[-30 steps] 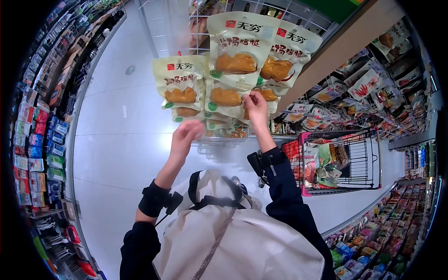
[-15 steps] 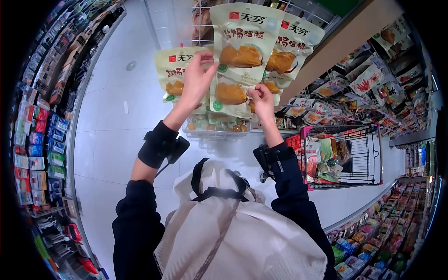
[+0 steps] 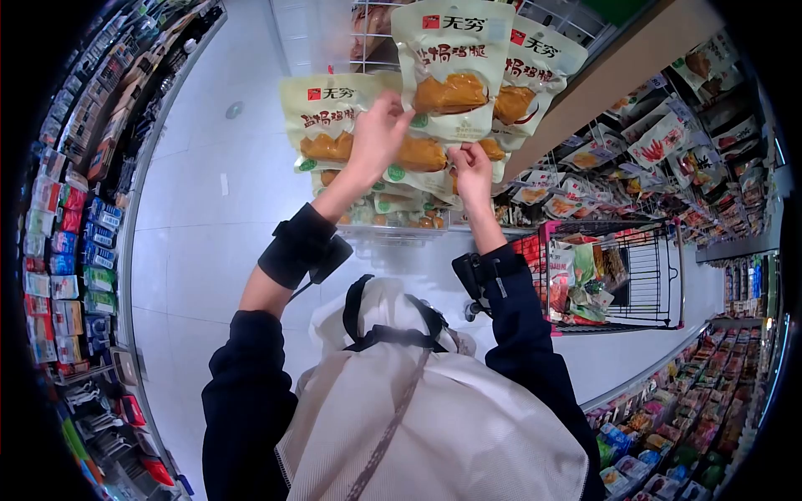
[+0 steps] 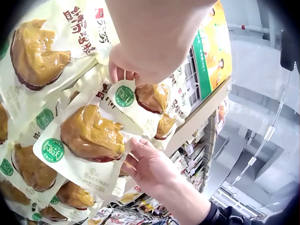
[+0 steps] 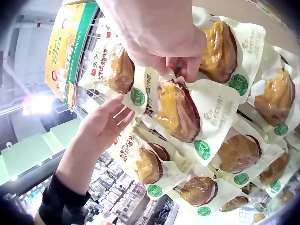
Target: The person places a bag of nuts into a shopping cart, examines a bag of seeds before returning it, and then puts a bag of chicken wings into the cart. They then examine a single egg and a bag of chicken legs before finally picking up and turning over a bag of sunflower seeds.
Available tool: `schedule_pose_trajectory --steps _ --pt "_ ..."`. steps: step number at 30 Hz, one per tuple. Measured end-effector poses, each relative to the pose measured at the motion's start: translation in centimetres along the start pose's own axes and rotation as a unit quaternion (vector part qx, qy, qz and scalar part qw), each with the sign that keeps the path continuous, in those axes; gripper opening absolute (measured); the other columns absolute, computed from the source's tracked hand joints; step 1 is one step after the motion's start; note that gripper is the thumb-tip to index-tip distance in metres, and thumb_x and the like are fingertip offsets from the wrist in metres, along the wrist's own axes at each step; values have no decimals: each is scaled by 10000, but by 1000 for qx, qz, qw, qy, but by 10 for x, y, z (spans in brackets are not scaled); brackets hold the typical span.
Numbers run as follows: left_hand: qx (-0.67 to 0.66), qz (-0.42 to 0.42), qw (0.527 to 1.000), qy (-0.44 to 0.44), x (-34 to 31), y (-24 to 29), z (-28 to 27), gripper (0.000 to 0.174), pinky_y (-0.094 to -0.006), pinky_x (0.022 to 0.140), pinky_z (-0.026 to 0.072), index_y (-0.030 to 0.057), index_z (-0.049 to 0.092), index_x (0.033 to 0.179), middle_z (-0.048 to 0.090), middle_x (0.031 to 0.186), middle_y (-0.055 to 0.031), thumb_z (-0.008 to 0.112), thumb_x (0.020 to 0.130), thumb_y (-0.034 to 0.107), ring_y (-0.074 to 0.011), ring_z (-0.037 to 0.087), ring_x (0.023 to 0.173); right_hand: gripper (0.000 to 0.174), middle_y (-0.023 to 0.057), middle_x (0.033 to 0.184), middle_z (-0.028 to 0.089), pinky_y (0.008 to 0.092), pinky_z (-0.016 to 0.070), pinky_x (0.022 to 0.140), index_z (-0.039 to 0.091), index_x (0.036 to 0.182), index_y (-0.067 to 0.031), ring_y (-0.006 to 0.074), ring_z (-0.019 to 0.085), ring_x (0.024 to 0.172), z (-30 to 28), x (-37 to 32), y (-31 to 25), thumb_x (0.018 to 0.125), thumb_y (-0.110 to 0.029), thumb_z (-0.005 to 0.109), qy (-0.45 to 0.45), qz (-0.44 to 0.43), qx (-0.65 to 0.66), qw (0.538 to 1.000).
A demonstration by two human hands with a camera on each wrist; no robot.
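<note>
Pale bags of chicken legs hang in a cluster on a wire rack. My right hand (image 3: 473, 174) pinches the side edge of a lower chicken leg bag (image 5: 180, 112), thumb and fingers at its border. My left hand (image 3: 380, 140) is at the lower left edge of the upper chicken leg bag (image 3: 451, 90), overlapping the bag below in the head view. In the right wrist view its fingers (image 5: 123, 115) are loosely extended beside the bags. Another chicken leg bag (image 3: 330, 121) hangs at the left.
A shopping cart (image 3: 614, 326) with packaged goods stands at the right. Behind the bags is a white wire grid (image 3: 576, 29), with a beige panel (image 3: 606, 67) alongside. Hanging packets (image 3: 656, 150) fill the right rack. Stocked shelves (image 3: 83, 250) line the left.
My left hand has risen from below the bags to the upper bag's edge, then shifted slightly right. My right hand keeps pinching the lower bag. The bags sit higher in the head view.
</note>
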State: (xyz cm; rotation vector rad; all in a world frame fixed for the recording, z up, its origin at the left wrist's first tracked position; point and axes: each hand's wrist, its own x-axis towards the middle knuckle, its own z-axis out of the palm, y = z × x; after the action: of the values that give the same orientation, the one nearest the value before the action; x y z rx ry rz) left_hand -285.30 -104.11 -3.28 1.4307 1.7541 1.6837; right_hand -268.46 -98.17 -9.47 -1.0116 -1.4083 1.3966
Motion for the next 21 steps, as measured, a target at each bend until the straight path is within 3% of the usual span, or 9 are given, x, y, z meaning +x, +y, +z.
schedule_pose_trajectory --steps 5,8,11,14,16,20,21 --pt "-65 -4 997 -46 -15 13 -3 167 -229 695 470 -30 497 898 613 794 -81 578 815 90 -98 580 767 100 -33 790 589 193 404 556 578 915 -60 45 510 670 -1 10 17 821 -67 546 58 -36 21 997" --pt "-80 -22 995 -59 -17 12 -5 167 -214 681 463 -29 497 901 609 794 -70 577 820 94 -76 562 760 232 15 853 610 201 411 610 579 967 -1 79 532 750 -5 11 20 748 48 520 72 -72 23 995" --pt "-85 -32 993 -72 -17 15 -9 169 -201 671 454 -28 494 909 605 797 -61 575 824 93 -64 549 752 223 27 903 609 211 424 650 574 975 -4 92 536 817 -22 22 35 757 31 541 69 -80 -41 994" --pt "-101 -32 990 -89 -20 21 -12 166 -193 663 445 -25 492 912 602 794 -52 572 826 92 -57 541 739 259 -26 957 561 207 409 568 510 1097 -88 75 522 740 -24 35 46 845 -138 541 77 -104 12 991" --pt "-119 -33 988 -98 -23 23 -13 159 -190 658 440 -21 492 909 598 782 -42 569 829 92 -51 533 727 336 -14 1023 540 227 422 634 456 1164 -102 91 525 826 -17 19 20 848 -179 541 60 -34 88 994" --pt "-165 -36 980 -109 -31 36 -7 154 -183 634 429 -11 483 907 583 747 -27 571 828 88 -38 514 692 412 21 1123 506 313 434 829 413 1211 -112 155 507 991 -12 11 17 845 -255 535 2 12 180 984" --pt "-178 -40 977 -110 -33 38 -5 152 -181 631 429 -11 481 903 584 746 -26 571 827 86 -38 516 691 405 21 1115 508 314 439 828 415 1205 -115 155 514 977 -9 10 12 844 -258 533 6 35 204 978"
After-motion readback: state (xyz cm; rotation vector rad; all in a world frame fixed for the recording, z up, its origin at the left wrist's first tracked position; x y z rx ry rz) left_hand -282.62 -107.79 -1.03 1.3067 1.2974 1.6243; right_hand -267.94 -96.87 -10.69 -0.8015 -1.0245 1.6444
